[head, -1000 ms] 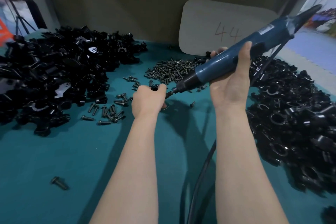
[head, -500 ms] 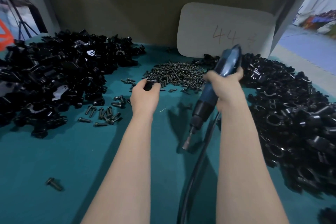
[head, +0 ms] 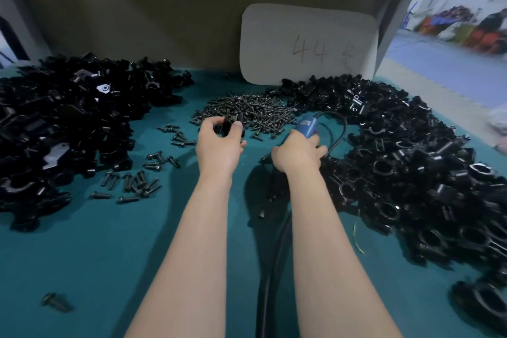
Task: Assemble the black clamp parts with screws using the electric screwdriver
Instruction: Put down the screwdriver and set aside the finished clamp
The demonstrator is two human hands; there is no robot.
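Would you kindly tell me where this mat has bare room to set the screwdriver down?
The widest bare mat lies near-left, between the left pile, the lone screw and the left forearm. A narrower strip runs between right forearm and right pile. Crowded: screw heap, loose screws, cable between the forearms.

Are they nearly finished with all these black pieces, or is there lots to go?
Done: unclear; I cannot tell which of the left pile and right pile holds finished clamps. In hand: the left hand holds one black clamp part, the right hand grips the electric screwdriver. Left: a big screw heap lies unused, so probably plenty.
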